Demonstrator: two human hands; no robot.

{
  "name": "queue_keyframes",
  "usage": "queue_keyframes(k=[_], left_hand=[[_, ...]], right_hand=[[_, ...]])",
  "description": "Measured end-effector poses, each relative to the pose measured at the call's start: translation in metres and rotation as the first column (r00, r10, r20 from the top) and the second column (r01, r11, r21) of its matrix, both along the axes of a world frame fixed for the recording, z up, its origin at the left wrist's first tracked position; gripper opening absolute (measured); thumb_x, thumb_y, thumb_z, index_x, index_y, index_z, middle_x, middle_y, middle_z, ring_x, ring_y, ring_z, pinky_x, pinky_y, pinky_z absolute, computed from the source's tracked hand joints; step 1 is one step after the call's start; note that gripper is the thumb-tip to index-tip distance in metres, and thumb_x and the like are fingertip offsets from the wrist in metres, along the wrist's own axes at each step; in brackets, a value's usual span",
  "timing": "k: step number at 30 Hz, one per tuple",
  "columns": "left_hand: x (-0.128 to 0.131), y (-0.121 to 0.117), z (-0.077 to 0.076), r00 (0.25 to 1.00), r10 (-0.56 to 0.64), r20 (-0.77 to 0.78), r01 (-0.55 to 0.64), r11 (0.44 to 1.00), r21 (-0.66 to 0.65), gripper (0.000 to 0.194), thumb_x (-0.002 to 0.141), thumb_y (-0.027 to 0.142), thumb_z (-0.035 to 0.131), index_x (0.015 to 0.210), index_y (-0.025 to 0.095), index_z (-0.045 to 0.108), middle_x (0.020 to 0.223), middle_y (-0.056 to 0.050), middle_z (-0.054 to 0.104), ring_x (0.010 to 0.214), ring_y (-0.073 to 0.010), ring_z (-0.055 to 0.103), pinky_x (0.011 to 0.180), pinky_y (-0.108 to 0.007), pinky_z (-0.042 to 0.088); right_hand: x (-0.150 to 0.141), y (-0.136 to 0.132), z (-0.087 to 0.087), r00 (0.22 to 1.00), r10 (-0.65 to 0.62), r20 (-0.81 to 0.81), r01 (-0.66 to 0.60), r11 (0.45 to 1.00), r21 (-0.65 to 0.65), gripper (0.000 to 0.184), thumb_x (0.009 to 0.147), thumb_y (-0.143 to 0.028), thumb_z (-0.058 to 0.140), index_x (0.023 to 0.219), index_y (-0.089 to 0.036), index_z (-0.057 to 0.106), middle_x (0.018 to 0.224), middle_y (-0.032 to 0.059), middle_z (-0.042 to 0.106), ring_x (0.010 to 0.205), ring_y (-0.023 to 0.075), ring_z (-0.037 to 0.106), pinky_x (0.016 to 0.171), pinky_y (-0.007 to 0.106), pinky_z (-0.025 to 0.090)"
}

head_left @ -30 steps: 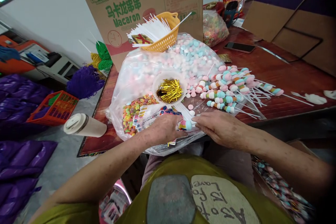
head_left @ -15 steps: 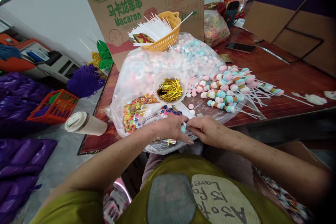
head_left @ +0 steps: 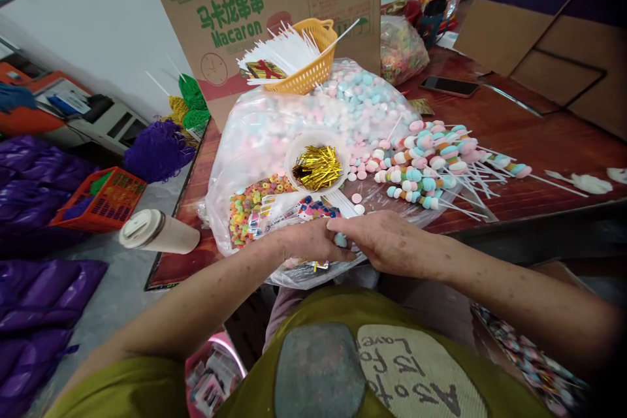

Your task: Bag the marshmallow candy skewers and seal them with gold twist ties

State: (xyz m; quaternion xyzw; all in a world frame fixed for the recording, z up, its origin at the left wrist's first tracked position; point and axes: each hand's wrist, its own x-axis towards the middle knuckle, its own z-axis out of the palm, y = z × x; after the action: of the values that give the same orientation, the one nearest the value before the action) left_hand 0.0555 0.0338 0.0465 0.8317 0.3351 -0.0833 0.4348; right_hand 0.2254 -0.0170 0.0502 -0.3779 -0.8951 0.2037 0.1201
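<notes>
Closely paired: left hand (head_left: 309,240) pinching blue candy (head_left: 339,240), right hand (head_left: 389,241) bent over, its grip unclear.

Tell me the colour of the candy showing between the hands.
The candy is pale blue, in the head view.

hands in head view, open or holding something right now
Left hand: closed, holding a pale blue candy.
Right hand: up against the same candy; whether gripping cannot be told.
</notes>
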Motion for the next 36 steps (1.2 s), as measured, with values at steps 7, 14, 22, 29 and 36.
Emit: queue_keyframes(k=[7, 14, 22, 29, 36], left_hand=[[-0.017, 0.005, 0.008, 0.986, -0.040, -0.162, 0.115, 0.868, 0.484, 0.052, 0.071, 0.041, 0.067, 0.114, 0.018, 0.050, 0.104, -0.009, 0.063, 0.093, -0.0251, 0.058, 0.082, -0.036, 0.043], [-0.036, 0.003, 0.017, 0.994, -0.102, -0.048, 0.111, 0.946, 0.306, 0.038, 0.077, 0.010, 0.045, 0.113, 0.019, 0.054, 0.101, -0.004, 0.065, 0.091, -0.0183, 0.058, 0.084, -0.029, 0.043], [-0.035, 0.001, 0.024, 0.992, -0.066, 0.109, 0.054, 0.992, 0.110, 0.031, 0.078, 0.030, 0.058, 0.107, 0.019, 0.058, 0.091, 0.000, 0.063, 0.081, -0.0148, 0.055, 0.077, -0.024, 0.042], [-0.023, 0.000, 0.017, 0.982, -0.098, 0.161, 0.075, 0.987, 0.142, 0.022, 0.081, 0.037, 0.057, 0.088, 0.016, 0.060, 0.075, 0.003, 0.058, 0.070, -0.0109, 0.051, 0.066, -0.019, 0.038], [-0.007, 0.001, 0.013, 0.984, -0.174, -0.048, 0.180, 0.959, 0.219, 0.028, 0.070, 0.041, 0.067, 0.074, 0.014, 0.060, 0.056, 0.006, 0.046, 0.054, -0.0087, 0.042, 0.051, -0.020, 0.028]], right_hand=[[0.013, 0.012, -0.023, 0.916, -0.308, -0.256, 0.237, 0.932, -0.275, 0.011, 0.084, -0.020, 0.042, 0.094, -0.017, 0.046, 0.059, -0.0047, 0.049, 0.054, 0.0115, 0.046, 0.052, 0.021, 0.033], [0.024, 0.008, -0.019, 0.919, -0.223, -0.324, 0.129, 0.949, -0.286, 0.016, 0.086, -0.019, 0.042, 0.097, -0.016, 0.052, 0.066, -0.0013, 0.058, 0.059, 0.0116, 0.052, 0.056, 0.021, 0.039], [0.018, -0.002, -0.026, 0.917, -0.101, -0.385, 0.130, 0.990, 0.049, 0.026, 0.086, -0.011, 0.044, 0.104, -0.015, 0.062, 0.089, 0.0066, 0.070, 0.078, 0.0143, 0.063, 0.071, 0.023, 0.045], [0.015, -0.004, -0.021, 0.917, -0.024, -0.399, 0.019, 1.000, -0.015, 0.024, 0.088, -0.013, 0.042, 0.096, -0.017, 0.064, 0.089, 0.0058, 0.070, 0.078, 0.0128, 0.062, 0.069, 0.021, 0.043], [0.007, -0.006, -0.026, 0.944, 0.052, -0.326, -0.058, 0.998, -0.010, 0.025, 0.086, -0.012, 0.039, 0.086, -0.013, 0.064, 0.069, 0.0039, 0.062, 0.063, 0.0116, 0.055, 0.058, 0.021, 0.038]])
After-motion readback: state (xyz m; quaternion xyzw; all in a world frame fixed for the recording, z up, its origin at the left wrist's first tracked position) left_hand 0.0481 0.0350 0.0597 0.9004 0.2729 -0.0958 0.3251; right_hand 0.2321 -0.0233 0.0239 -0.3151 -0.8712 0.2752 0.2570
